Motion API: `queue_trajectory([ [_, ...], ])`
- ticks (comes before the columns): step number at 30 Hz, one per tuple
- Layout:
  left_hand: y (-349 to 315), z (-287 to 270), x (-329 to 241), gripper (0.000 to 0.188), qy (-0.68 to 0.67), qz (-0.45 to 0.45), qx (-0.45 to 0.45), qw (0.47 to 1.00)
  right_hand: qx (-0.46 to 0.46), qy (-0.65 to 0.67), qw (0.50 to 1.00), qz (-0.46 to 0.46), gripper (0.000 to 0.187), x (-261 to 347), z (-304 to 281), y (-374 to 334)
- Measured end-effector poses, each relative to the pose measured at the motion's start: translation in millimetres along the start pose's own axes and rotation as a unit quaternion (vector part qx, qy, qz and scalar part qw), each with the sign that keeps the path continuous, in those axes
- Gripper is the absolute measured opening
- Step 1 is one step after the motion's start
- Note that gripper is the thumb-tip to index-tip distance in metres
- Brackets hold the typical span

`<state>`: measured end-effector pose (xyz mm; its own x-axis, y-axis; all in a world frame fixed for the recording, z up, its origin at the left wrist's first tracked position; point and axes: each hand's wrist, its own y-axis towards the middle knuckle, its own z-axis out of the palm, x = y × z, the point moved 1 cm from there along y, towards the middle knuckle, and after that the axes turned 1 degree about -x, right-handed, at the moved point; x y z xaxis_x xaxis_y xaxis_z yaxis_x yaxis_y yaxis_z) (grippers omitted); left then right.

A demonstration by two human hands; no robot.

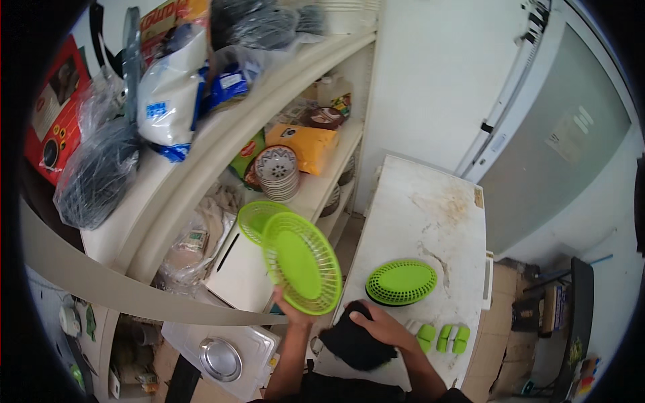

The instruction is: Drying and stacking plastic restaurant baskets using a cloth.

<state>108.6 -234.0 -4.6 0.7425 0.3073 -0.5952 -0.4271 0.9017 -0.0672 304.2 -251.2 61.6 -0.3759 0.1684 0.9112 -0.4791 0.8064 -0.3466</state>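
Left hand (293,310) grasps the green basket (304,263) near its lower end, likely light, stiff, best held by the rim; right hand (388,327) clutches black cloth (355,341), probably soft.

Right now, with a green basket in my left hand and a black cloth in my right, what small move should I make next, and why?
I'd probably bring the cloth up to the basket and wipe its rim: your left hand already holds the basket up, and your right hand grips the cloth close by its lower end.
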Motion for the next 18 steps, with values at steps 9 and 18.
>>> queue_trajectory([
  [9,47,-13,5,0.045,0.253,0.090,-0.158,0.950,-0.185,0.030,0.981,-0.053,0.049,16,18,88],
  [18,103,-33,1,0.044,0.364,0.216,-0.253,0.870,-0.172,0.108,0.978,-0.048,0.046,-5,29,139],
])
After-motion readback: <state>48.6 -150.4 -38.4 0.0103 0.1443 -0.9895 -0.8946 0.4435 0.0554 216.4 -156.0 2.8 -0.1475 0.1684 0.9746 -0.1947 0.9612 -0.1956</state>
